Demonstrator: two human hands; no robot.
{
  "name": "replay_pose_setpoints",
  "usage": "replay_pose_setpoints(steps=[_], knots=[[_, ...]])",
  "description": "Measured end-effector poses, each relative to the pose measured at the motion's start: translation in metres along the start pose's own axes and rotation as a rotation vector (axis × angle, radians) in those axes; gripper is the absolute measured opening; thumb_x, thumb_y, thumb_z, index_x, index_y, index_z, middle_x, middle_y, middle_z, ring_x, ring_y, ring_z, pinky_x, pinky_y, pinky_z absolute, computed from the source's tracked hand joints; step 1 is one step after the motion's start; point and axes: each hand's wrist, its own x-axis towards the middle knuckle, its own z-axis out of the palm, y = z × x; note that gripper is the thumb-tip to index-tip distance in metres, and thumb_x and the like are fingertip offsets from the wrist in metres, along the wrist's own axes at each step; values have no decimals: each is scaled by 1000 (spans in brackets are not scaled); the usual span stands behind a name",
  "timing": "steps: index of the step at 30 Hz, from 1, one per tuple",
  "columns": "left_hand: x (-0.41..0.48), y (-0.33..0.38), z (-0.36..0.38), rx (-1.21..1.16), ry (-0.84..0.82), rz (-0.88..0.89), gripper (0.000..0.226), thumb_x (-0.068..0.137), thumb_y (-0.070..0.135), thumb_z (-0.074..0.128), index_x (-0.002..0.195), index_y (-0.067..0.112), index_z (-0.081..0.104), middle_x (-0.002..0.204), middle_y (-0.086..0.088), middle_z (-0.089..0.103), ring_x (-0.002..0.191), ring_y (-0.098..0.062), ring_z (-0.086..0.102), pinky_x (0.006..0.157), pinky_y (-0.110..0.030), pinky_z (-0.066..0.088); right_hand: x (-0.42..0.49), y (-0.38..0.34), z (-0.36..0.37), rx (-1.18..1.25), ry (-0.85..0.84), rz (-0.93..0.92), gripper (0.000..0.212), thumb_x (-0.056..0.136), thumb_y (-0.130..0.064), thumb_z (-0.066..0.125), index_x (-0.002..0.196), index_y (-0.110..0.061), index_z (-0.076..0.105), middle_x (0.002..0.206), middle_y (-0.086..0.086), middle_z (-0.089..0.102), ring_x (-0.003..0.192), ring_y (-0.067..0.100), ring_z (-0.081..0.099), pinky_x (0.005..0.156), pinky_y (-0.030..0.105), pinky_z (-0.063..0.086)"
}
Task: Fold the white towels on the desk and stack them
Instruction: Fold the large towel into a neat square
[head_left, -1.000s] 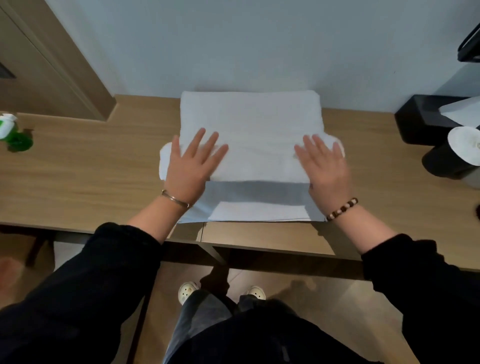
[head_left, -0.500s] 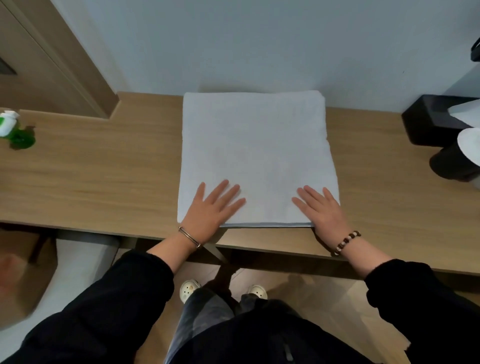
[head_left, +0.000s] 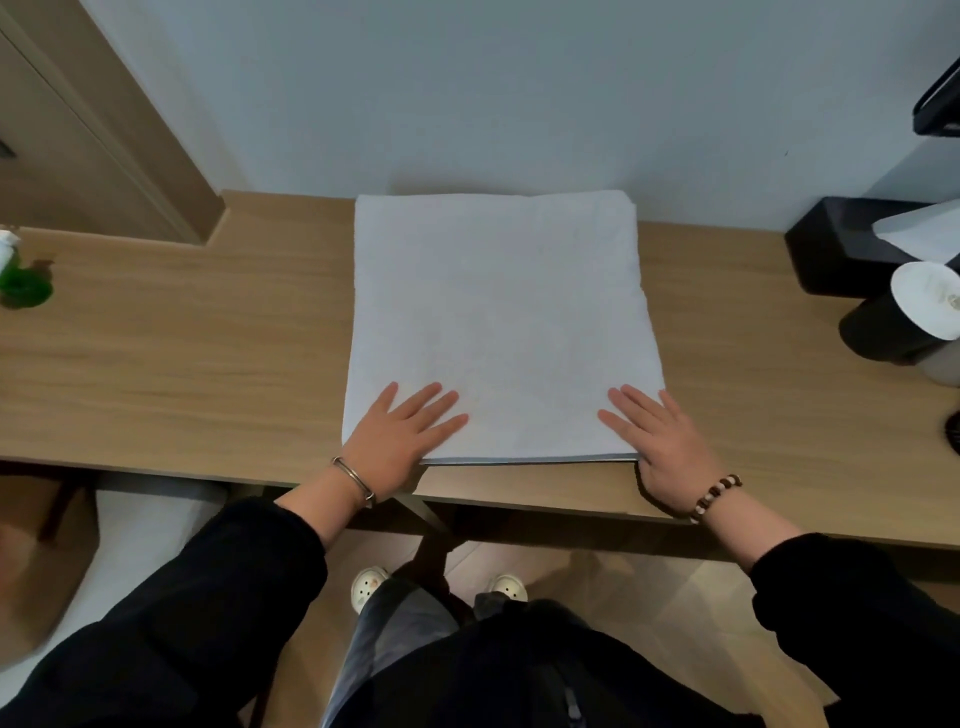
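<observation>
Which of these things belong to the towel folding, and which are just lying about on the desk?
In the job: white towel, flat on the desk; left hand and right hand, both resting flat on its near corners.
Just lying about: green bottle, far left; black box with white paper and black cylinder with a white top, far right.

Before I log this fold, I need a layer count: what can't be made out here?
Head view:
Layers of the white towel: its top sheet covers them.
Green bottle: cut off by left edge.
Black box: cut off by right edge.
Towel's near corners: under left hand and right hand.
</observation>
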Motion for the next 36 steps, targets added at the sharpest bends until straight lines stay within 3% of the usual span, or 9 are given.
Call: replay_pose_setpoints(steps=[5, 9, 12, 19, 22, 26, 29, 32, 36], knots=[[-1, 9, -14, -7, 245, 45, 55, 84, 47, 38, 120, 17, 65, 134, -10, 55, 126, -32, 50, 98, -61, 36, -13, 1, -3, 499, 419, 621, 34, 92, -18, 39, 107, -5, 68, 117, 12, 63, 111, 25, 54, 93, 36, 41], [42, 35, -35, -165, 252, -201, 50, 93, 43, 31, 134, 21, 49, 149, -8, 37, 139, -29, 30, 107, -54, 25, 13, 8, -17, 1097, 288, 1159, 33, 94, -34, 40, 73, -14, 58, 67, 1, 58, 67, 21, 51, 64, 31, 38], [76, 52, -34, -257, 136, -411, 56, 98, 44, 22, 151, 30, 8, 160, -2, 0, 146, -25, -2, 113, -52, 9, 22, 14, -23, 947, 4, 1060, 44, 94, -46, 44, 79, -10, 63, 80, 8, 62, 75, 24, 54, 70, 35, 43], [88, 55, -9, -218, 68, -510, 57, 95, 53, 7, 147, 39, -11, 158, 3, -14, 145, -25, -15, 112, -57, 2, 28, 23, -35, 790, -289, 997, 47, 94, -51, 45, 75, -11, 60, 76, 3, 61, 70, 19, 56, 63, 29, 43], [88, 54, -8, -199, 74, -517, 59, 91, 55, 3, 146, 41, -13, 159, 3, -12, 145, -25, -14, 110, -60, 4, 26, 14, -22, 620, -288, 1037, 47, 95, -45, 48, 65, -10, 51, 67, 6, 51, 58, 19, 46, 57, 28, 38], [87, 54, -6, -186, 77, -520, 61, 87, 55, -3, 145, 41, -15, 159, 2, -12, 145, -26, -13, 109, -61, 4, 36, 3, -26, 296, -299, 1018, 42, 94, -38, 52, 119, -5, 52, 119, 14, 57, 99, 27, 57, 77, 34, 46], [88, 54, -6, -176, 73, -522, 62, 86, 55, -4, 145, 40, -16, 159, 2, -12, 145, -27, -13, 109, -62, 5, 56, -5, -27, 40, -29, 750, 62, 91, -21, 48, 146, -17, 18, 152, 9, 23, 137, 29, 27, 110, 46, 27], [88, 51, -5, -170, 73, -510, 62, 87, 54, -2, 146, 40, -12, 159, 3, -12, 145, -26, -13, 110, -61, 3, 74, -16, -20, -13, -153, 414, 55, 100, -30, 23, 151, -31, -1, 160, -1, -5, 146, 22, -2, 116, 49, 5], [81, 37, -2, -153, 63, -445, 60, 88, 55, 1, 147, 42, -8, 158, 7, -13, 145, -22, -14, 111, -58, -1, 72, -14, -15, 86, -162, 427, 51, 100, -37, 26, 150, -25, 21, 155, 3, 23, 141, 23, 20, 113, 42, 27]])
